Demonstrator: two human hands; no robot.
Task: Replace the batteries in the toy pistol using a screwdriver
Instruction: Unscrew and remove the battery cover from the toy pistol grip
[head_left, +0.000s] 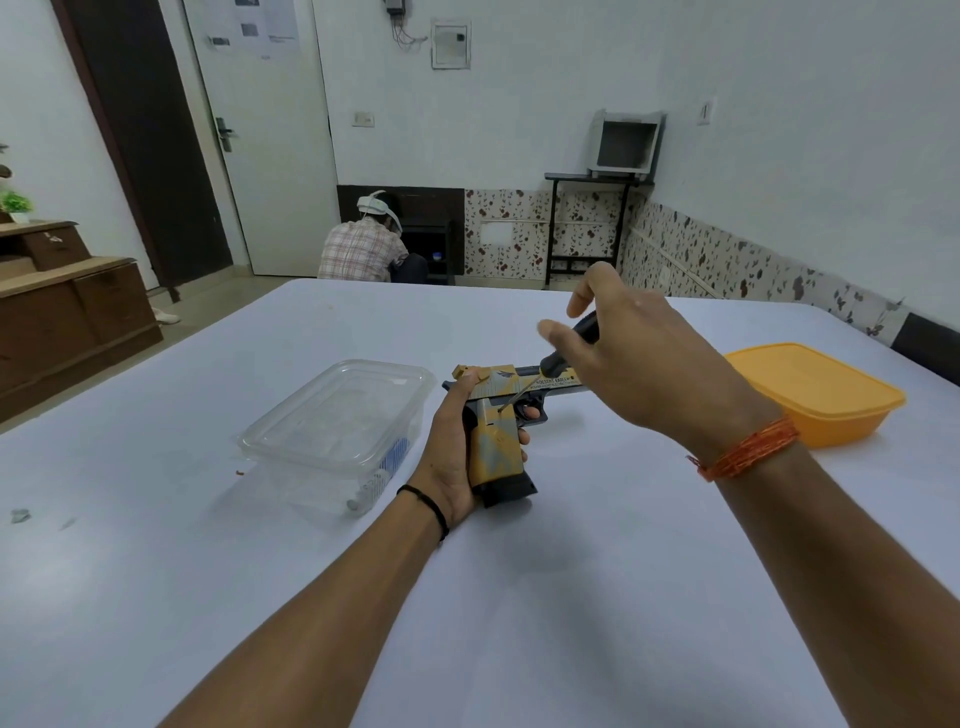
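Observation:
A yellow, grey and black toy pistol (500, 446) is held above the white table (519, 597), barrel pointing right. My left hand (453, 452) wraps its grip from behind, a finger showing in the trigger guard. My right hand (639, 364) holds a black-handled screwdriver (563, 356) from above, thumb and forefinger spread at the handle's top. The thin metal shaft slants down-left and its tip touches the pistol's side just above the grip. No batteries are visible on the table.
A clear lidded plastic box (332, 431) with small items inside stands left of the pistol. A yellow lidded container (821, 395) sits at the right. Small scraps (21, 515) lie near the left table edge. A person (363, 249) crouches by the far wall.

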